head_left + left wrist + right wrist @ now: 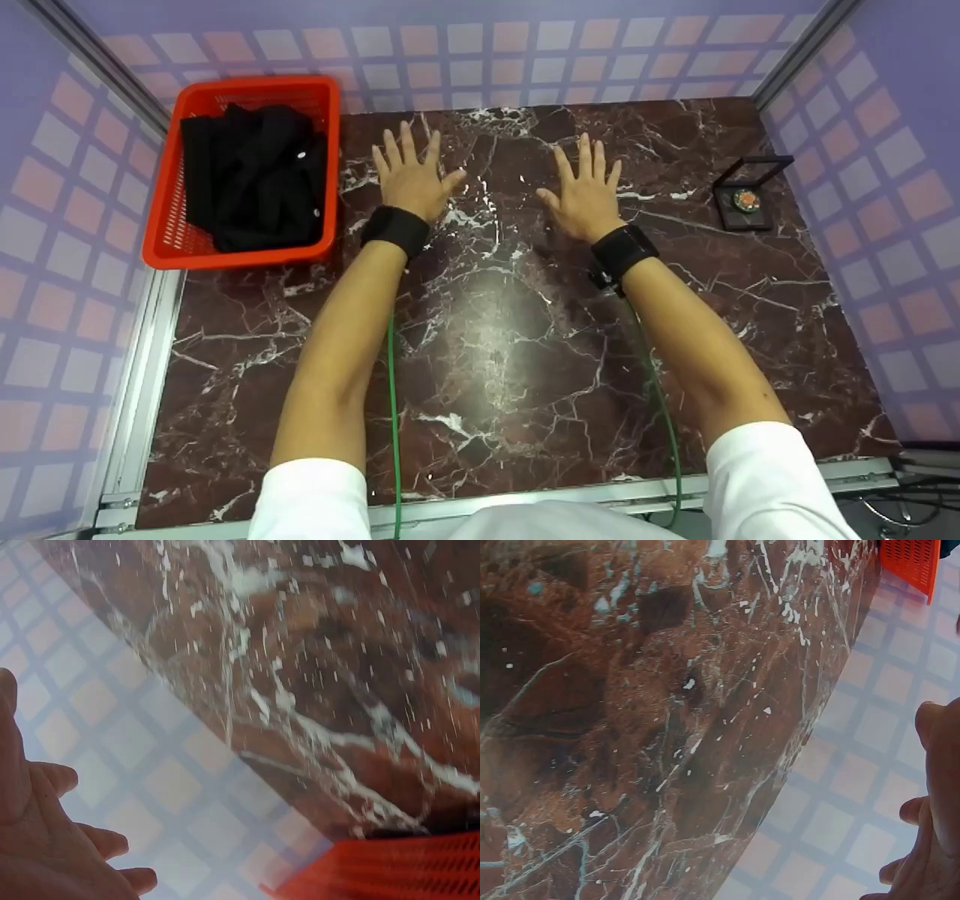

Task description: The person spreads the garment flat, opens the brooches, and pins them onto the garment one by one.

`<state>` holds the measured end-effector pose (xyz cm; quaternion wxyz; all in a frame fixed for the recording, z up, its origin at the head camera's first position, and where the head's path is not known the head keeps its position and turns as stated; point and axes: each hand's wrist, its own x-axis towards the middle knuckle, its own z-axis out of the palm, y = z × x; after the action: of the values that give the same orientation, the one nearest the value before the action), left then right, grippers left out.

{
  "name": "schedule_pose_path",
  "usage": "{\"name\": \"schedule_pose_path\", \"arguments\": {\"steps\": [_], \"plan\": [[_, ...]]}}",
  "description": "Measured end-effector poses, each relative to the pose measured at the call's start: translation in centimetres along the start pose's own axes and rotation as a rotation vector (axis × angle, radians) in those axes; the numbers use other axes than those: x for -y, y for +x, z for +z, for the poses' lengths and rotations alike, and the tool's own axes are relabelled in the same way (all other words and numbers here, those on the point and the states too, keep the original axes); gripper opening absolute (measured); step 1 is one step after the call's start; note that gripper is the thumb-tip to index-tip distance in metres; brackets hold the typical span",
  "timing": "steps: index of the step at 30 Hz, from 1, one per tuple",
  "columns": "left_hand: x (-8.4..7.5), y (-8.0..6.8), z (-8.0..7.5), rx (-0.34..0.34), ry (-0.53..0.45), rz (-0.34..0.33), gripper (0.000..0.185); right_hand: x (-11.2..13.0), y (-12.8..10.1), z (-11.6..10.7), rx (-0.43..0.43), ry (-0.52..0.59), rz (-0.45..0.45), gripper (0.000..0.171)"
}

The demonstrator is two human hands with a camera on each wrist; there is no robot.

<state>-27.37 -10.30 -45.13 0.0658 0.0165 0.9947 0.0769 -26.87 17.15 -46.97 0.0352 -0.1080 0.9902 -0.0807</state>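
Palm down with fingers spread, my left hand (411,181) is over the far part of the dark marbled table, right of a red basket (240,259). Black cloth (262,176) with small white marks lies bunched in that basket. My right hand (589,196) is likewise palm down with straight, spread fingers, and holds nothing. To its right an open black case (742,217) carries a round, colourful medal-like piece (745,200). In the left wrist view the left fingers (105,841) show at the left edge; in the right wrist view the right fingers (911,810) show at the right edge.
Checked panels (480,64) enclose the table (480,420) at the back and both sides. A black band (395,231) sits on the left wrist and another (624,251) on the right. Green cables (394,420) run from the wrists toward the near metal edge.
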Motion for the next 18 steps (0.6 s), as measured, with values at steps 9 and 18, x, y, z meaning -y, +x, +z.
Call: {"name": "schedule_pose_path", "arguments": {"steps": [9,18], "plan": [[6.1,0.4,-3.8,-0.049,0.0,-0.079,0.078,-1.3,-0.8,0.7,0.004,-0.014,0.004,0.079],[12.2,-0.6,-6.0,-0.015,0.005,-0.211,0.066,-1.4,-1.0,1.2,0.003,0.001,-0.014,0.078]]}}
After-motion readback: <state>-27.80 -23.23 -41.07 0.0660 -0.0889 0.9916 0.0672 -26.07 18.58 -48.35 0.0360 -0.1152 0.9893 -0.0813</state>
